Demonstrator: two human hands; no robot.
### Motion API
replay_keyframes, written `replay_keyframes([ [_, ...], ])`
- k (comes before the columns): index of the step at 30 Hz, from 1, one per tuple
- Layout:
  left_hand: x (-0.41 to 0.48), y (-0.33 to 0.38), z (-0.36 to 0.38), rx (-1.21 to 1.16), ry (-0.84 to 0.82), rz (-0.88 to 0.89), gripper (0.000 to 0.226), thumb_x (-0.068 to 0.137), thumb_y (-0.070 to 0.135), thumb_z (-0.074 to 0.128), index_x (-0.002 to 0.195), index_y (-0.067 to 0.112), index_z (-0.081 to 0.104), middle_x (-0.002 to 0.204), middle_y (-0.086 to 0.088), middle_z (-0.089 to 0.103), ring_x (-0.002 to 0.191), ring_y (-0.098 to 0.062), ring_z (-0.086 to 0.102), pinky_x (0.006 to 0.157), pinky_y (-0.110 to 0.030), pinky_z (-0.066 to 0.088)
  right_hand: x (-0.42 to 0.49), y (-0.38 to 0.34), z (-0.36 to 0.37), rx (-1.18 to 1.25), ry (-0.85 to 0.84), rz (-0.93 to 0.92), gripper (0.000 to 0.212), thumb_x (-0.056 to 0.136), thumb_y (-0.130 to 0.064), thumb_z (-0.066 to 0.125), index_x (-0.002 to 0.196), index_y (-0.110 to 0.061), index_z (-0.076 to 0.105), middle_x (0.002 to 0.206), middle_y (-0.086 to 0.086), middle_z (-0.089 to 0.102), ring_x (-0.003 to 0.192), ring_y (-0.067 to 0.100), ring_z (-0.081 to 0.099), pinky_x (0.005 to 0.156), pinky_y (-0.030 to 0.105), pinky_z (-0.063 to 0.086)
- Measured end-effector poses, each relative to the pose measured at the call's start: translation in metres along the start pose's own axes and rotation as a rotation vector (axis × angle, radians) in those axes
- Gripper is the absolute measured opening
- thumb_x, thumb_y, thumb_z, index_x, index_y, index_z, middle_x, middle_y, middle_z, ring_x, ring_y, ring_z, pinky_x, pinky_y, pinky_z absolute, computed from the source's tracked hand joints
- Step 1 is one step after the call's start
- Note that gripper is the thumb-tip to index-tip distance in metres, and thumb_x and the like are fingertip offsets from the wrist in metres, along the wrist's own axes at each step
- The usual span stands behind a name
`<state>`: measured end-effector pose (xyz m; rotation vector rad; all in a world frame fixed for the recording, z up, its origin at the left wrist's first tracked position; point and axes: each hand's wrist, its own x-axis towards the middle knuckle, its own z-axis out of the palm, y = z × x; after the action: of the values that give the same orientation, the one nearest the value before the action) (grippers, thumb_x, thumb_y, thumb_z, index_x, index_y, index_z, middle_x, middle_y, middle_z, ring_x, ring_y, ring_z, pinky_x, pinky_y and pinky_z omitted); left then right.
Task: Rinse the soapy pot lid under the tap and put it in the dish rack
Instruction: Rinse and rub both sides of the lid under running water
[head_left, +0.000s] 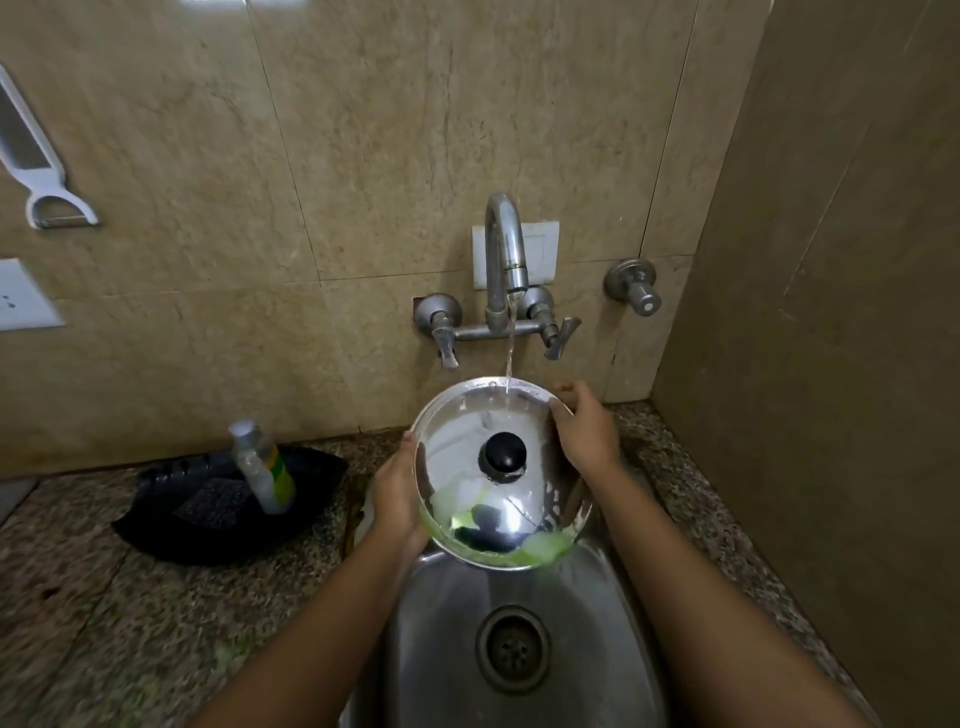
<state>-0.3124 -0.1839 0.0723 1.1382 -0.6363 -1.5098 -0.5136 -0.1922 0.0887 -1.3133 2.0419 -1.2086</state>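
A shiny steel pot lid with a black knob is held tilted over the steel sink. Green soap clings to its lower rim. My left hand grips the lid's left edge and my right hand grips its upper right edge. Water runs from the wall tap in a thin stream and lands on the lid's far rim. No dish rack is plainly in view.
A black tray on the granite counter to the left holds a soap bottle and a dark scrubber. A white peeler hangs on the tiled wall. A brown wall closes in on the right. The sink drain lies below.
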Motion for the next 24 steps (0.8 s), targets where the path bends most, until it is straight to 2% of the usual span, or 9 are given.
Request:
replay_keyframes([
  [4, -0.001, 0.008, 0.003, 0.214, -0.152, -0.005, 0.033, 0.098, 0.033, 0.045, 0.108, 0.008, 0.064, 0.095, -0.007, 0.068, 0.082, -0.017, 0.064, 0.060, -0.022, 0.052, 0.013, -0.004, -0.004, -0.005, -0.040, -0.052, 0.025, 0.095, -0.040, 0.049, 0.105, -0.027, 0.069, 0.105, -0.004, 0.070, 0.097, 0.020, 0.062, 0.077, 0.033, 0.045],
  [7, 0.010, 0.022, 0.004, 0.483, -0.224, 0.041, 0.038, 0.095, 0.046, 0.046, 0.098, 0.018, 0.070, 0.093, -0.002, 0.072, 0.089, -0.019, 0.067, 0.074, -0.028, 0.052, 0.023, -0.008, -0.010, 0.011, -0.203, -0.136, 0.023, 0.089, -0.047, 0.055, 0.098, -0.033, 0.071, 0.098, -0.011, 0.071, 0.093, 0.012, 0.064, 0.084, 0.036, 0.049],
  [10, 0.018, 0.027, 0.013, 0.620, -0.292, 0.054, 0.038, 0.094, 0.043, 0.052, 0.094, 0.010, 0.072, 0.090, -0.010, 0.073, 0.088, -0.029, 0.068, 0.081, -0.034, 0.051, 0.023, -0.025, -0.003, -0.065, -0.424, -0.289, 0.026, 0.087, -0.048, 0.060, 0.092, -0.025, 0.072, 0.090, -0.006, 0.071, 0.085, 0.011, 0.064, 0.082, 0.038, 0.049],
  [12, 0.019, 0.025, 0.020, 0.584, -0.262, 0.082, 0.042, 0.091, 0.038, 0.058, 0.095, -0.002, 0.069, 0.090, -0.020, 0.072, 0.082, -0.030, 0.066, 0.078, -0.035, 0.051, 0.024, -0.028, 0.006, -0.154, -0.425, -0.377, 0.036, 0.085, -0.054, 0.059, 0.087, -0.019, 0.068, 0.082, 0.000, 0.069, 0.078, 0.015, 0.064, 0.077, 0.041, 0.051],
  [14, 0.019, 0.022, 0.021, 0.491, -0.203, 0.087, 0.043, 0.089, 0.034, 0.062, 0.096, -0.008, 0.067, 0.087, -0.022, 0.071, 0.075, -0.029, 0.065, 0.069, -0.031, 0.052, 0.027, -0.021, 0.010, -0.261, -0.302, -0.410, 0.041, 0.085, -0.059, 0.053, 0.088, -0.020, 0.066, 0.083, -0.001, 0.069, 0.078, 0.018, 0.063, 0.072, 0.039, 0.051],
  [17, 0.021, 0.016, 0.021, 0.400, -0.080, 0.074, 0.037, 0.092, 0.032, 0.058, 0.091, -0.004, 0.067, 0.080, -0.015, 0.070, 0.072, -0.027, 0.065, 0.065, -0.029, 0.052, 0.031, -0.005, 0.011, -0.268, -0.089, -0.253, 0.033, 0.093, -0.050, 0.048, 0.101, -0.024, 0.066, 0.099, 0.001, 0.070, 0.092, 0.023, 0.062, 0.073, 0.034, 0.047],
  [18, 0.019, 0.016, 0.021, 0.403, -0.050, 0.087, 0.035, 0.093, 0.032, 0.057, 0.086, -0.001, 0.067, 0.077, -0.013, 0.069, 0.070, -0.026, 0.063, 0.064, -0.029, 0.051, 0.032, -0.005, 0.014, -0.303, -0.072, -0.291, 0.031, 0.095, -0.043, 0.046, 0.109, -0.023, 0.065, 0.108, 0.004, 0.069, 0.099, 0.025, 0.061, 0.078, 0.034, 0.045],
  [21, 0.020, 0.013, 0.020, 0.436, -0.093, 0.172, 0.032, 0.092, 0.031, 0.058, 0.074, 0.006, 0.067, 0.075, -0.012, 0.069, 0.070, -0.024, 0.063, 0.065, -0.028, 0.051, 0.027, -0.016, 0.024, -0.343, -0.336, -0.614, 0.035, 0.099, -0.028, 0.045, 0.132, -0.021, 0.055, 0.129, 0.003, 0.059, 0.120, 0.020, 0.050, 0.094, 0.031, 0.032],
  [24, 0.018, 0.012, 0.015, 0.466, -0.151, 0.235, 0.034, 0.091, 0.032, 0.059, 0.076, 0.003, 0.068, 0.078, -0.018, 0.067, 0.073, -0.026, 0.061, 0.070, -0.036, 0.049, 0.030, -0.015, 0.020, -0.193, -0.368, -0.516, 0.034, 0.099, -0.037, 0.044, 0.125, -0.025, 0.060, 0.118, -0.001, 0.061, 0.116, 0.019, 0.052, 0.094, 0.035, 0.038],
])
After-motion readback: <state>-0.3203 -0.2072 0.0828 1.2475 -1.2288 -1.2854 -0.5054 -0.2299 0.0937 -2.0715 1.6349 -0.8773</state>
